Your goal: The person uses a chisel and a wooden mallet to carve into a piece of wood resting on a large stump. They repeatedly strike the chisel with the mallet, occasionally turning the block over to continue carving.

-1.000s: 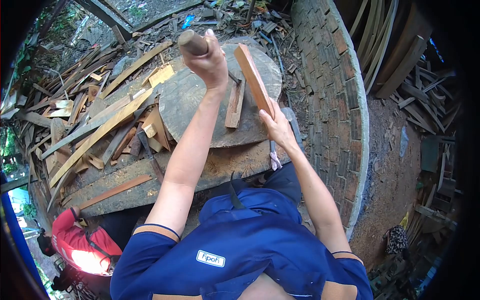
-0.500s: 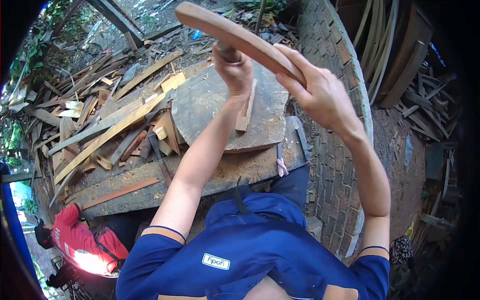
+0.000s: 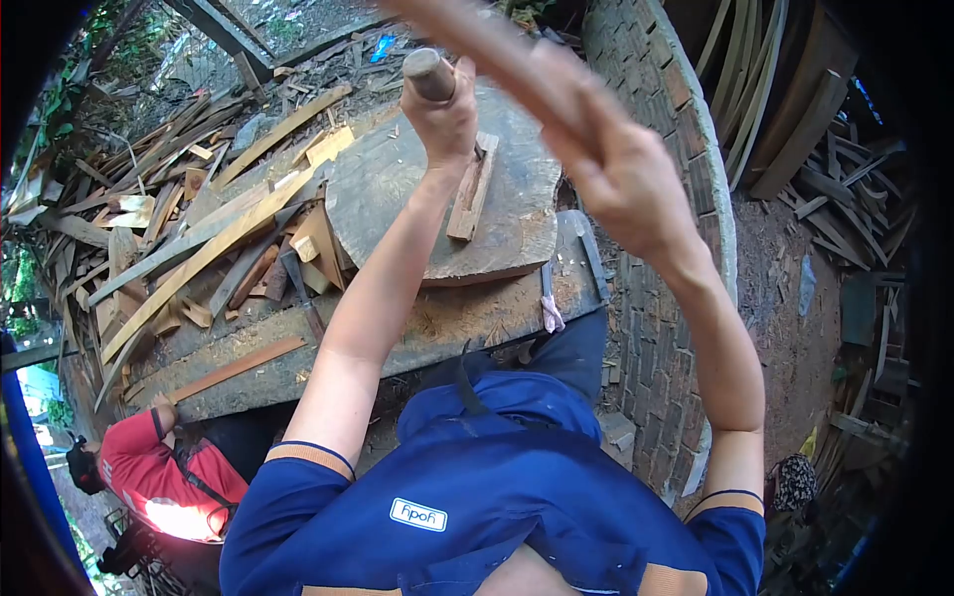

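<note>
My left hand (image 3: 442, 124) is closed around the thick round handle of a chisel (image 3: 427, 68), whose end points up at me; the blade is hidden below the fist. Beneath it, a short wooden piece (image 3: 467, 214) with a slot cut in it lies on a broad wooden block (image 3: 383, 214). My right hand (image 3: 621, 169) grips a long, slightly curved wooden club (image 3: 487, 50). This club is raised above the block, blurred by motion, and its far end runs out of the top of the view.
Scrap wood and long strips (image 3: 209, 263) crowd the left of the workbench (image 3: 417, 343). A tool with a pink cloth (image 3: 552, 313) lies near the bench's front edge. To the right curves a low brick wall (image 3: 656, 338). A person in red (image 3: 169, 472) sits at lower left.
The wooden club has swung up and partly out of view, uncovering the chisel handle's end. More of the slotted piece shows. The whole view has shifted slightly.
</note>
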`<move>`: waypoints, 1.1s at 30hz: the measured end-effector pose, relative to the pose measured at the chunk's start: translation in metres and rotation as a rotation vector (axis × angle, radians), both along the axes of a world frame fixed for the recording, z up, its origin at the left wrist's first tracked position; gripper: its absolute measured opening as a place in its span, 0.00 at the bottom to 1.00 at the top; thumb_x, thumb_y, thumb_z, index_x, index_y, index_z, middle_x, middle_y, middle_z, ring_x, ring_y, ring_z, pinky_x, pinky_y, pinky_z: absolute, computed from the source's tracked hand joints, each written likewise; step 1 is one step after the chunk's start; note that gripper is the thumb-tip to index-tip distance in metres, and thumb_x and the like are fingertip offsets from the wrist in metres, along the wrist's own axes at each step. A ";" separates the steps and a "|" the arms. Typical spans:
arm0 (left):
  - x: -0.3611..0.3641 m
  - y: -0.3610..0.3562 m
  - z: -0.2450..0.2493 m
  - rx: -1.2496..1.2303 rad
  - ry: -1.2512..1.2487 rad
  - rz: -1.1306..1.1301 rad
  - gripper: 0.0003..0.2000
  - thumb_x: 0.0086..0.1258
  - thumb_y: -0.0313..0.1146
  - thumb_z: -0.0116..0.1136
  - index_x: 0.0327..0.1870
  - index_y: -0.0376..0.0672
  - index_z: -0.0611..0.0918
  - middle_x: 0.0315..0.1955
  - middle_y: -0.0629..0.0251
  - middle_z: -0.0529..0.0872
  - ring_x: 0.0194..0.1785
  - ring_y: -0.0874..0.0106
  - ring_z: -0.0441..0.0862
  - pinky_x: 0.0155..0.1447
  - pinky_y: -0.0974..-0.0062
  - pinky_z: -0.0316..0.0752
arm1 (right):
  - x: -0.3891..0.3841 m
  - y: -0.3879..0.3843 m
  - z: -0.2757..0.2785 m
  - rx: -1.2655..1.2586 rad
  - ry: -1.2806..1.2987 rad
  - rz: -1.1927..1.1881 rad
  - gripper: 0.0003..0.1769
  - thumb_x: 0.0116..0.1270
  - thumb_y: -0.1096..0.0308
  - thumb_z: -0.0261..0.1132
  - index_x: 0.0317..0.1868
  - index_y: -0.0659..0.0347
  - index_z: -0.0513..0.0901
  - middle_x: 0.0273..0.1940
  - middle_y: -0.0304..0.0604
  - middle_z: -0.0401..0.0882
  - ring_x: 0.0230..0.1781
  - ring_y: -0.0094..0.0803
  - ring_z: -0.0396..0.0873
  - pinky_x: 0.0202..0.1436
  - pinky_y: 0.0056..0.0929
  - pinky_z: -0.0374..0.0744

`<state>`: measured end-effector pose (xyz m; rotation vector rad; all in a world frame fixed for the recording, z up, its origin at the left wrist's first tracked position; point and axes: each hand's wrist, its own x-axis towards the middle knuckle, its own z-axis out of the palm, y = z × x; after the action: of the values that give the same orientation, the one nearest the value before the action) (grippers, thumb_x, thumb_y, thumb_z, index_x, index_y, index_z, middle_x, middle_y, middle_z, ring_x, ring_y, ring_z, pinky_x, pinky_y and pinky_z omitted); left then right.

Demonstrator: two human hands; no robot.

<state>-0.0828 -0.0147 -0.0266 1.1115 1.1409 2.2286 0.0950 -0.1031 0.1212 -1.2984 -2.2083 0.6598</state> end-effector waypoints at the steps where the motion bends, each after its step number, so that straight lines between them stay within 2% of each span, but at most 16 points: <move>1: -0.001 0.000 0.005 -0.012 -0.110 0.008 0.05 0.65 0.22 0.61 0.36 0.41 0.77 0.26 0.69 0.80 0.26 0.81 0.77 0.31 0.81 0.73 | 0.000 0.005 -0.008 -0.109 -0.130 0.033 0.33 0.71 0.55 0.59 0.75 0.40 0.62 0.46 0.56 0.85 0.47 0.55 0.84 0.53 0.48 0.80; 2: -0.002 -0.001 0.011 -0.024 -0.221 0.006 0.05 0.66 0.22 0.60 0.36 0.42 0.77 0.24 0.70 0.79 0.23 0.82 0.76 0.26 0.82 0.71 | 0.003 0.010 -0.019 -0.101 -0.089 0.039 0.32 0.71 0.54 0.58 0.74 0.42 0.62 0.47 0.57 0.85 0.49 0.54 0.83 0.57 0.50 0.79; 4: -0.026 -0.008 0.015 -0.075 -0.245 -0.132 0.06 0.68 0.23 0.61 0.35 0.44 0.75 0.22 0.68 0.79 0.19 0.81 0.75 0.22 0.80 0.71 | 0.009 0.016 -0.032 -0.245 -0.153 -0.035 0.32 0.71 0.52 0.58 0.74 0.43 0.63 0.50 0.56 0.84 0.49 0.51 0.84 0.59 0.48 0.78; 6: -0.039 -0.002 0.006 -0.049 -0.422 -0.109 0.09 0.69 0.24 0.62 0.32 0.43 0.71 0.18 0.68 0.76 0.17 0.79 0.73 0.20 0.80 0.72 | 0.017 0.018 -0.083 -0.343 0.100 -0.081 0.33 0.70 0.52 0.57 0.75 0.44 0.62 0.54 0.56 0.82 0.52 0.48 0.84 0.61 0.45 0.77; 7: -0.044 -0.002 0.004 -0.042 -0.489 -0.112 0.10 0.68 0.24 0.62 0.32 0.43 0.71 0.18 0.69 0.76 0.17 0.79 0.73 0.21 0.79 0.72 | 0.021 0.021 -0.111 -0.402 0.130 -0.124 0.34 0.70 0.52 0.58 0.75 0.45 0.62 0.57 0.57 0.81 0.55 0.47 0.82 0.62 0.44 0.76; 8: -0.049 -0.002 0.004 -0.033 -0.552 -0.119 0.10 0.68 0.24 0.62 0.31 0.43 0.70 0.18 0.69 0.75 0.16 0.78 0.72 0.21 0.79 0.72 | 0.017 0.018 -0.118 -0.596 0.152 -0.215 0.34 0.70 0.52 0.58 0.75 0.45 0.62 0.57 0.58 0.80 0.57 0.48 0.80 0.63 0.45 0.75; 10: -0.060 0.001 -0.001 -0.039 -0.583 -0.066 0.10 0.68 0.24 0.62 0.31 0.43 0.70 0.18 0.69 0.75 0.16 0.78 0.72 0.21 0.78 0.72 | 0.023 0.019 -0.171 -0.534 0.104 -0.217 0.34 0.70 0.52 0.58 0.75 0.45 0.63 0.58 0.59 0.80 0.58 0.52 0.80 0.62 0.45 0.75; 12: -0.066 -0.001 -0.008 -0.067 -0.618 -0.014 0.11 0.68 0.24 0.62 0.31 0.43 0.70 0.18 0.68 0.74 0.16 0.78 0.72 0.21 0.78 0.72 | 0.020 0.011 -0.188 -0.490 0.094 -0.222 0.34 0.70 0.52 0.58 0.75 0.45 0.62 0.57 0.60 0.80 0.59 0.56 0.78 0.63 0.45 0.74; 14: -0.074 -0.002 -0.012 -0.092 -0.663 0.002 0.11 0.68 0.24 0.61 0.30 0.44 0.69 0.18 0.69 0.75 0.17 0.78 0.72 0.22 0.77 0.73 | 0.018 0.003 -0.197 -0.534 0.119 -0.247 0.34 0.70 0.51 0.58 0.75 0.44 0.62 0.58 0.60 0.79 0.59 0.59 0.77 0.63 0.47 0.74; 16: -0.071 -0.005 -0.009 -0.085 -0.656 -0.003 0.11 0.68 0.25 0.61 0.30 0.44 0.69 0.18 0.69 0.75 0.17 0.78 0.73 0.23 0.77 0.74 | 0.013 -0.004 -0.203 -0.381 0.098 -0.267 0.34 0.70 0.51 0.58 0.75 0.41 0.60 0.59 0.59 0.79 0.58 0.61 0.77 0.62 0.50 0.74; 21: -0.048 0.009 0.002 -0.139 -0.366 -0.263 0.10 0.66 0.24 0.62 0.32 0.47 0.71 0.19 0.71 0.76 0.19 0.80 0.73 0.24 0.78 0.73 | 0.009 -0.010 -0.187 -0.401 0.070 -0.334 0.35 0.71 0.51 0.57 0.76 0.38 0.57 0.57 0.60 0.79 0.55 0.62 0.78 0.59 0.53 0.76; 24: -0.026 0.014 0.014 -0.116 -0.269 -0.382 0.10 0.65 0.24 0.64 0.32 0.47 0.72 0.19 0.72 0.76 0.18 0.80 0.72 0.24 0.79 0.72 | 0.004 -0.009 -0.172 -0.383 -0.022 -0.382 0.37 0.70 0.52 0.58 0.77 0.37 0.57 0.52 0.59 0.82 0.51 0.61 0.81 0.54 0.53 0.79; 26: -0.020 0.016 0.018 -0.101 -0.281 -0.411 0.11 0.64 0.25 0.66 0.32 0.47 0.73 0.19 0.73 0.76 0.18 0.80 0.72 0.24 0.79 0.71 | 0.007 -0.006 -0.176 -0.340 -0.236 -0.334 0.37 0.69 0.54 0.60 0.77 0.37 0.57 0.45 0.58 0.84 0.46 0.59 0.83 0.49 0.53 0.80; 29: -0.039 0.024 0.003 -0.185 -0.403 -0.286 0.12 0.66 0.25 0.64 0.32 0.49 0.70 0.19 0.74 0.74 0.18 0.81 0.71 0.23 0.78 0.70 | 0.007 -0.009 -0.184 -0.302 -0.253 -0.310 0.38 0.69 0.55 0.60 0.77 0.36 0.55 0.43 0.59 0.84 0.44 0.58 0.83 0.48 0.53 0.80; 32: -0.071 0.021 -0.021 -0.266 -0.763 -0.032 0.09 0.66 0.25 0.60 0.29 0.44 0.71 0.17 0.71 0.74 0.15 0.81 0.70 0.19 0.80 0.72 | 0.002 -0.013 -0.187 -0.290 -0.201 -0.309 0.39 0.70 0.56 0.59 0.77 0.36 0.53 0.45 0.59 0.83 0.45 0.59 0.83 0.47 0.53 0.80; 33: -0.083 0.018 -0.039 -0.296 -0.859 -0.001 0.09 0.68 0.26 0.59 0.29 0.44 0.71 0.17 0.72 0.73 0.16 0.80 0.69 0.21 0.78 0.72 | 0.001 -0.014 -0.185 -0.316 -0.209 -0.320 0.38 0.70 0.56 0.59 0.78 0.36 0.53 0.46 0.58 0.83 0.46 0.59 0.83 0.47 0.53 0.80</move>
<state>-0.1661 0.0035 -0.0661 -0.0053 1.0032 2.0755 0.0963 -0.1173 -0.0635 -1.9095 -2.0385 0.7978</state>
